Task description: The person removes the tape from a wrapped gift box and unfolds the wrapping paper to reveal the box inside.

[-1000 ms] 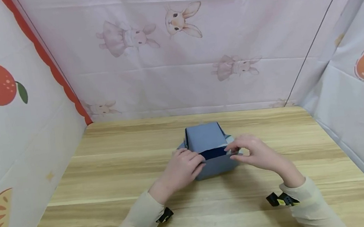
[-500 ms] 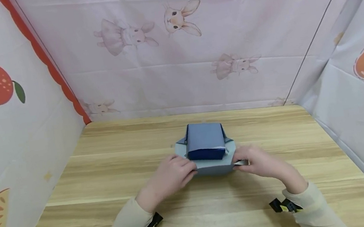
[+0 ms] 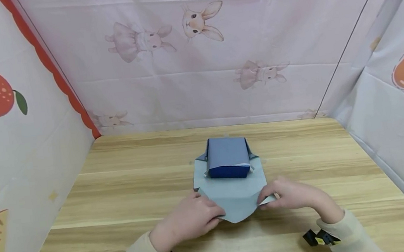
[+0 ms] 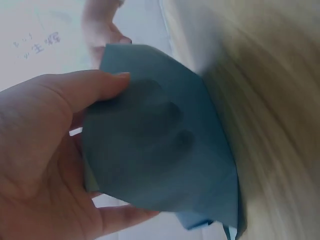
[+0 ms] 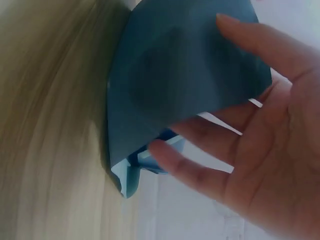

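Note:
A dark blue box [image 3: 228,156] lies on a sheet of blue paper [image 3: 231,189], whose pale inner side faces up in front of it. Folded paper covers the box's top, and creased corners stick out at its sides. My left hand [image 3: 190,219] pinches the sheet's near left edge between thumb and fingers. On the near right edge, my right hand [image 3: 288,193] pinches the paper the same way. Both wrist views show the raised flap's outer side, with each thumb on it and the other fingers behind.
The wooden table [image 3: 126,184] extends around the paper. A cloth backdrop [image 3: 182,82] with printed rabbits rises behind its far edge, and fruit-printed cloths hang at both sides. A black wrist camera [image 3: 321,238] sits at the right cuff.
The near flap of paper, earlier raised against the box's front, has come down and toward me with both hands. The box's front and the pale inner side now show.

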Demonstrator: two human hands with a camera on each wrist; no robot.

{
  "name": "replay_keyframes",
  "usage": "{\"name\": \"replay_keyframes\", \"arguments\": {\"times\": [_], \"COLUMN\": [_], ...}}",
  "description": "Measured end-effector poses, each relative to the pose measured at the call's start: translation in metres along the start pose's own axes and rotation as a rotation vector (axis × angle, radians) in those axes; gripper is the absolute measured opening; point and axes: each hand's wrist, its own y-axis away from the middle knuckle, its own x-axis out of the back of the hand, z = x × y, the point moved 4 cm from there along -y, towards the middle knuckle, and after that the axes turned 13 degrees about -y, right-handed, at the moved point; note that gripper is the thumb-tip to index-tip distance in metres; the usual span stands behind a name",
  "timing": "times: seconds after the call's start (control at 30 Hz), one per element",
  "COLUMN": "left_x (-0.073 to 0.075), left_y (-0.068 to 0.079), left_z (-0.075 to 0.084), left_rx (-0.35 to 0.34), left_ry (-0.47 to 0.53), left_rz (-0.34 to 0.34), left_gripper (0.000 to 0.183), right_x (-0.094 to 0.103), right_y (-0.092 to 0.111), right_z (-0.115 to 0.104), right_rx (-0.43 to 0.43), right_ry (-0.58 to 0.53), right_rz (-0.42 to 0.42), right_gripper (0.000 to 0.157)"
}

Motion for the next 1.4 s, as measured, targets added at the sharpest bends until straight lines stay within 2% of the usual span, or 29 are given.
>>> {"name": "replay_keyframes", "arguments": {"times": [0.17,0.37,0.5,0.6,0.77,1.07,1.2,1.4], "left_x": [-0.007,-0.013,-0.018,-0.022,-0.029,-0.048,-0.054,-0.058], "left_y": [-0.001,-0.001,-0.001,-0.002,-0.004,-0.009,-0.015,-0.024], "left_z": [0.015,0.028,0.033,0.033,0.028,-0.001,-0.01,-0.013], "left_rx": [-0.047,-0.065,-0.062,-0.065,-0.037,0.09,0.124,0.163], "left_ry": [-0.024,-0.009,0.003,0.039,0.063,0.071,0.093,0.159], "left_rz": [-0.058,-0.074,-0.127,-0.167,-0.203,-0.279,-0.287,-0.358], "left_gripper": [0.017,0.017,0.021,0.027,0.034,0.055,0.066,0.076], "right_x": [-0.003,-0.003,0.002,0.004,0.005,-0.012,-0.026,-0.045], "right_y": [0.007,0.014,0.019,0.02,0.015,-0.001,-0.009,-0.021], "right_z": [0.007,0.012,0.015,0.017,0.018,0.024,0.019,0.006], "right_rx": [-0.093,-0.219,-0.234,-0.222,-0.201,-0.285,-0.317,-0.292], "right_ry": [-0.065,-0.074,-0.105,-0.121,-0.073,0.086,0.138,0.18], "right_rz": [-0.081,-0.145,-0.155,-0.156,-0.125,-0.071,-0.086,-0.153], "right_gripper": [0.019,0.045,0.051,0.048,0.046,0.064,0.07,0.08]}}
